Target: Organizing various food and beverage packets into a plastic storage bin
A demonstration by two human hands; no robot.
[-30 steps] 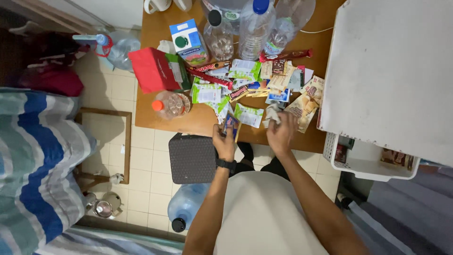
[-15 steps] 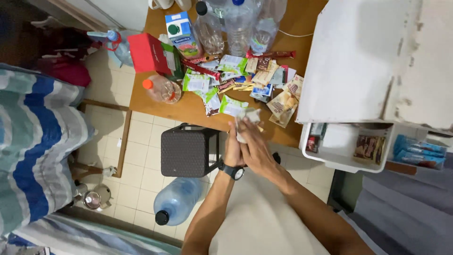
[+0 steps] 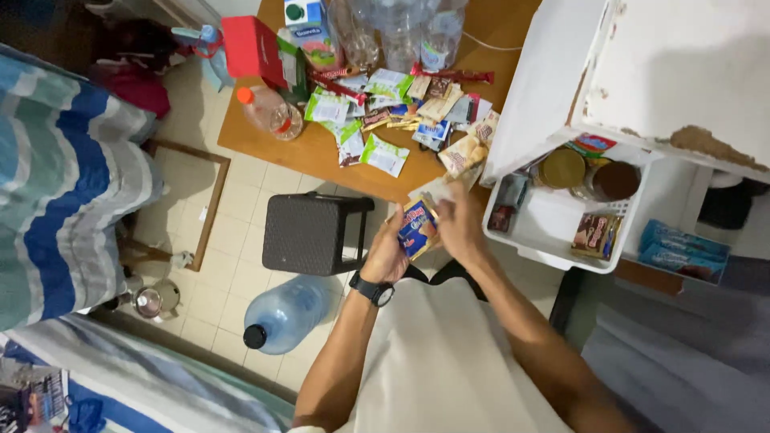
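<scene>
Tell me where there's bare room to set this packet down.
Bare wood lies along the table's near edge, between the orange-capped bottle and the green sachet. The dark stool's top is free. The wrapper pile is crowded.

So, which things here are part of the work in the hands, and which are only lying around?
In hand:
- left hand and right hand, both on the blue snack packet
- pile of sachets and wrappers on the wooden table
- white basket

Lying about:
- dark stool
- big water jug
- striped bedding
</scene>
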